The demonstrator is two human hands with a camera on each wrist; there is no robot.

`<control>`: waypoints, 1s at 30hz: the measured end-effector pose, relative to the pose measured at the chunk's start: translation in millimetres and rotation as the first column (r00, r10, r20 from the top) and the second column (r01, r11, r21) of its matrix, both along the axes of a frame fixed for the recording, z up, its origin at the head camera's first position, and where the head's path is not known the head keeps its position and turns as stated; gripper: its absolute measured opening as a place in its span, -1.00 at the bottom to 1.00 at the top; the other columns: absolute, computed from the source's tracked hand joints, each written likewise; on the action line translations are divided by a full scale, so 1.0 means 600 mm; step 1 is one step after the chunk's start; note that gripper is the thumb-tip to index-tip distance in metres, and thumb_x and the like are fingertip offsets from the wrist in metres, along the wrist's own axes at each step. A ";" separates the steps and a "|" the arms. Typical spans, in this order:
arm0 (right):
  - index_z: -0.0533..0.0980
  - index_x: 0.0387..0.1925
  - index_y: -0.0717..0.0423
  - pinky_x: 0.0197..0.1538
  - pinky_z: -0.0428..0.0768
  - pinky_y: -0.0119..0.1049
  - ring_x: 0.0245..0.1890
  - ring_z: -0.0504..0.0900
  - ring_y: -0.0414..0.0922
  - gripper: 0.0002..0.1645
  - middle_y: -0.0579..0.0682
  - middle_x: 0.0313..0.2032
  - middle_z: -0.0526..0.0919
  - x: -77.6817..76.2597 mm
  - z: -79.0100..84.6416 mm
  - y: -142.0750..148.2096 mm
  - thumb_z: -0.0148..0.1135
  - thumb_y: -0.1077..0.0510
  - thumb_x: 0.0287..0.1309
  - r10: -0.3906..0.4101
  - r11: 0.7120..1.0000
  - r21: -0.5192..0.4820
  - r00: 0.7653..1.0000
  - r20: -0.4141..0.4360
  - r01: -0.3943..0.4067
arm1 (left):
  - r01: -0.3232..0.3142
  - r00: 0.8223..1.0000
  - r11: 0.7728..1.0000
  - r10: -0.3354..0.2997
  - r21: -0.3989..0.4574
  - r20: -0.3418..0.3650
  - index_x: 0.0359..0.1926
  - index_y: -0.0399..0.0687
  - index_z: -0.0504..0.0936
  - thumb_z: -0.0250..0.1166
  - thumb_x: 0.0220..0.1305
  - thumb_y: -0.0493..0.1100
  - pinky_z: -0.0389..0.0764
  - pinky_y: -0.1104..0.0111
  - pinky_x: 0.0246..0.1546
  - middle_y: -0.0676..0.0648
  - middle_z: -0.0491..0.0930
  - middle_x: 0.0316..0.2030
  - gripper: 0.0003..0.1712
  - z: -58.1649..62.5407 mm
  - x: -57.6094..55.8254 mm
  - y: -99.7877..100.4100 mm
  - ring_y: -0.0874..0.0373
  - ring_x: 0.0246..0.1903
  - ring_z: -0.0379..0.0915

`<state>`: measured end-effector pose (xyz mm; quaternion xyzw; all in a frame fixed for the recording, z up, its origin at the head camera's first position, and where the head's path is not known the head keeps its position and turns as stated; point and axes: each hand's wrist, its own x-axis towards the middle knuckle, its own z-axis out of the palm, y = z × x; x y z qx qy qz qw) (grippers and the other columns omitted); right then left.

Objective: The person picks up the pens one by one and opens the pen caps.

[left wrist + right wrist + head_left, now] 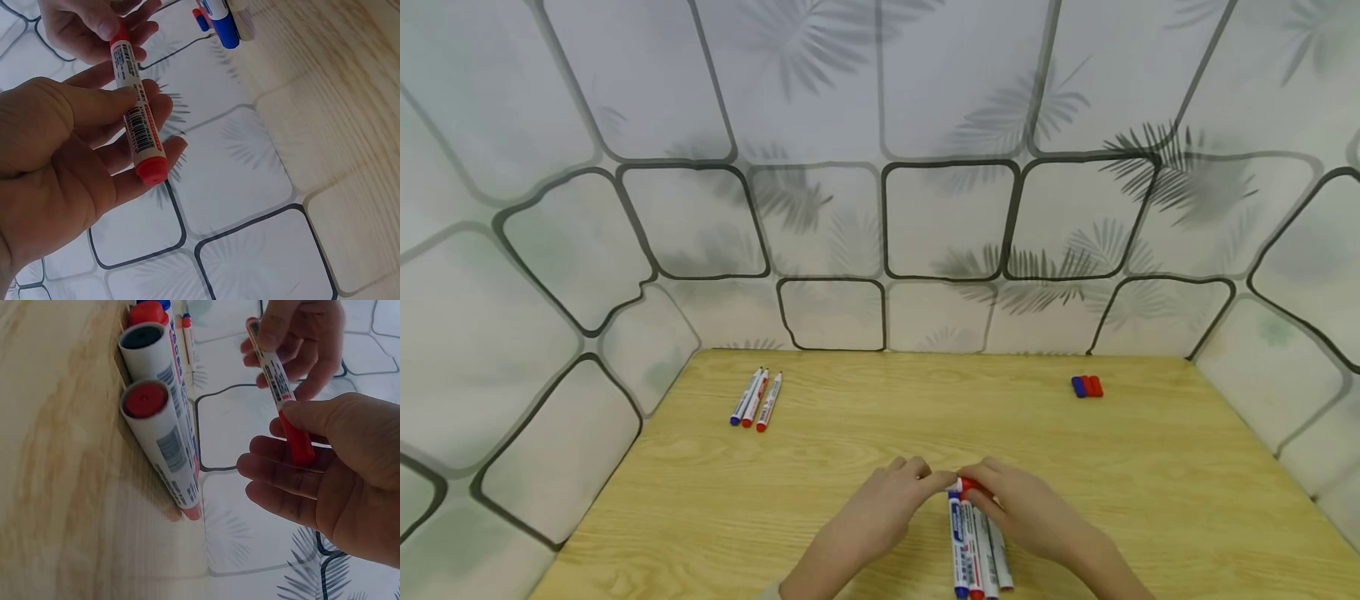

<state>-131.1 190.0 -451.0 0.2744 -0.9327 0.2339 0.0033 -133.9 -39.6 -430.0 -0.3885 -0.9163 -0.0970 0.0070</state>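
Observation:
A white marker [139, 106] with red ends and a barcode is held between both hands. The left hand [891, 504] grips its barrel, thumb on top and fingers beneath, with the red end plug [152, 170] sticking out past the fingers. At the other end the right hand [1026, 504] pinches the red cap [297, 437] between thumb and fingers. The cap meets the barrel. Just below the hands several markers lie side by side on the table, among them a blue-ended marker [958, 546] and a red-ended marker [973, 550]. Fingers of the right hand overlap their upper ends in the head view.
Three markers, one blue-ended marker [745, 398] and two red-ended, lie at the back left of the wooden table [850, 400]. At the back right sit a blue cap [1078, 387] and two red caps [1093, 386] in a row. Patterned cloth walls [947, 217] enclose the table's back and sides.

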 end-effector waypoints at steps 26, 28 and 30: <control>0.57 -0.09 0.10 -0.36 0.53 -0.39 -0.46 0.44 -0.40 -0.81 -0.22 -0.35 0.62 0.006 -0.003 -0.017 0.08 0.13 0.45 0.050 0.996 0.065 0.997 0.054 -0.053 | -0.005 0.906 0.986 -0.068 -0.169 -0.418 0.02 0.20 0.58 0.39 0.24 -0.20 0.49 0.50 -0.36 0.10 0.50 -0.24 -0.64 -0.005 0.010 0.014 0.24 -0.34 0.36; 0.55 -0.14 0.07 -0.38 0.51 -0.40 -0.46 0.43 -0.40 -0.88 -0.22 -0.35 0.61 0.006 -0.002 -0.020 0.11 0.16 0.43 0.049 0.995 0.086 0.998 0.026 -0.051 | -0.015 0.908 0.981 -0.069 -0.195 -0.414 0.06 0.19 0.59 0.37 0.27 -0.18 0.51 0.50 -0.37 0.10 0.53 -0.20 -0.65 -0.004 0.010 0.015 0.25 -0.34 0.41; 0.53 -0.17 0.04 -0.39 0.48 -0.41 -0.47 0.40 -0.38 -0.93 -0.23 -0.37 0.58 0.006 -0.001 -0.022 0.12 0.18 0.41 0.051 0.993 0.106 0.999 0.004 -0.051 | -0.020 0.900 0.975 -0.078 -0.220 -0.429 0.08 0.17 0.60 0.37 0.28 -0.17 0.52 0.51 -0.39 0.11 0.56 -0.15 -0.64 -0.003 0.009 0.016 0.25 -0.34 0.45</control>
